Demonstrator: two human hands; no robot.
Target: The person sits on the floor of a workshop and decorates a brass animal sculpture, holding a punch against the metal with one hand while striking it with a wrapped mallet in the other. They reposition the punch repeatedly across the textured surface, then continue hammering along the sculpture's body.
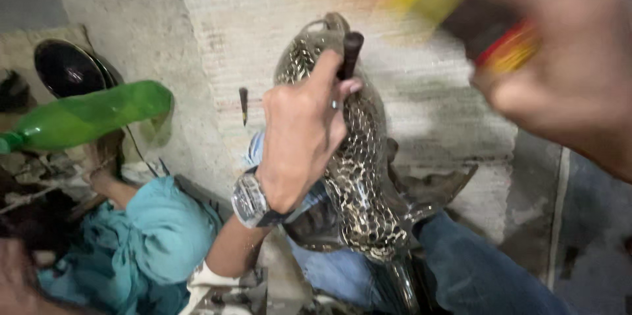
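Snakeskin-patterned shoe (355, 177) steadied by left hand (299, 137) gripping dark punch (351, 52); blurred right hand (566, 71) grips yellow-red tool (461, 5).

Green plastic bottle (92, 116) at left, w/ dark round pan (66, 68), teal cloth (155, 236).

shoe (359, 177): a snake-patterned upper, cream with dark brown scales, stretched over a rounded form; it stands nearly upright on the lap, heel end up, its leather edges flaring out loose at the lower right.
punch (351, 52): a short dark rod, round-topped, set against the upper part of the shoe; only its top end shows above the fist that grips it.
hammer (487, 19): blurred in the upper right; dark handle with red and yellow bands, raised well above the punch, its head too smeared to make out.
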